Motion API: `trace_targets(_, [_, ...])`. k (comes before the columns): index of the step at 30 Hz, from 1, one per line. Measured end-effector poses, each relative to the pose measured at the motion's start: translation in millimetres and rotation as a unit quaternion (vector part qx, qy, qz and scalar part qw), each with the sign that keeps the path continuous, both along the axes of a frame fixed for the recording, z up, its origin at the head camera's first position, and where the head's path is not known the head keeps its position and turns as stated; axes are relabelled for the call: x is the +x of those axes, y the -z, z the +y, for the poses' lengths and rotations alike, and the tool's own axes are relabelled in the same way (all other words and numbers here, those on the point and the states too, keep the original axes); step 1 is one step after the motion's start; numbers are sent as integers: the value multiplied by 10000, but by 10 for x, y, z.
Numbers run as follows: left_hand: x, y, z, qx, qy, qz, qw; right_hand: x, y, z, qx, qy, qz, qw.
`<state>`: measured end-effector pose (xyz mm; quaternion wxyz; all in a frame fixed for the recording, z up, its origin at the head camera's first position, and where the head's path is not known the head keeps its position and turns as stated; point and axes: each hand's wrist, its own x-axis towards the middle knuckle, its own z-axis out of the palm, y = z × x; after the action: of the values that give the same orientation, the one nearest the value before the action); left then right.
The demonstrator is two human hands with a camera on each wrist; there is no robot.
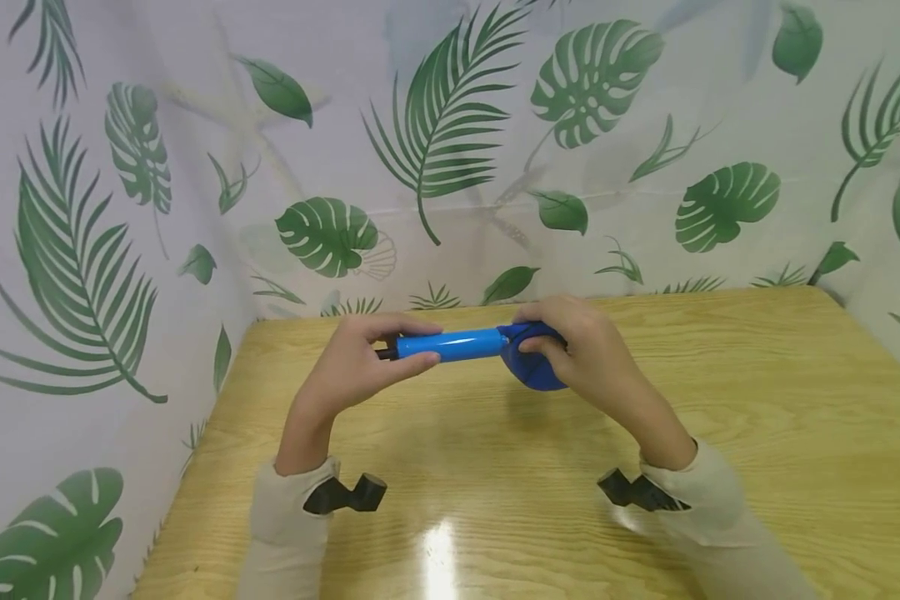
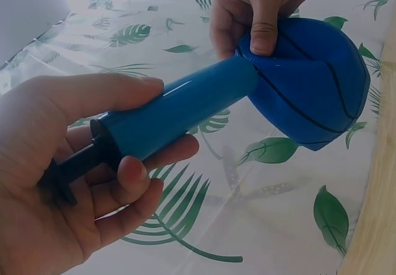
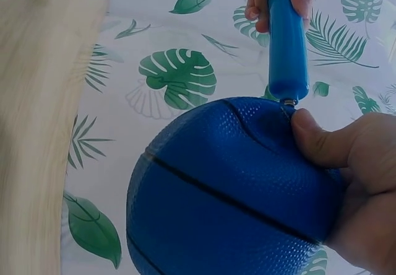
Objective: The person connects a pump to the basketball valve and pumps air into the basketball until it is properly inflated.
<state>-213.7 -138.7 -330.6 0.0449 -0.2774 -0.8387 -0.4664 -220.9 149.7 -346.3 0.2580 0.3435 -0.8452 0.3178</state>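
Note:
My left hand point(image 1: 352, 358) grips a blue hand pump point(image 1: 461, 344) around its barrel. Its black plunger handle point(image 2: 74, 170) sticks out toward my left palm and is pushed part way in. My right hand point(image 1: 581, 346) pinches a dark blue, partly deflated ball point(image 3: 223, 188) with black seam lines. The ball is dented near my right thumb point(image 3: 318, 139). A metal needle fitting point(image 3: 289, 102) at the pump's end meets the ball right beside that thumb. Pump and ball are in line, held above the table, the pump nearly level in the head view.
Below my hands spreads a wood-grain table point(image 1: 465, 467). A white cloth with green leaf prints point(image 1: 457, 125) hangs behind it and along the sides. Each beige sleeve carries a black wrist mount point(image 1: 345, 493).

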Motion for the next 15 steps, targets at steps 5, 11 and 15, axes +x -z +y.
trace_targets(5, [-8, -7, -15, 108, 49, -71, 9999, 18, -10, -9, -244, 45, 27, 9997])
trace_targets(11, [-39, 24, -13, 249, 126, -132, 9995, 28, -18, -20, -449, 69, 200, 9988])
trace_targets(15, [-54, 49, -12, 306, 133, -170, 9993, 31, -17, -32, -496, 70, 260, 9984])
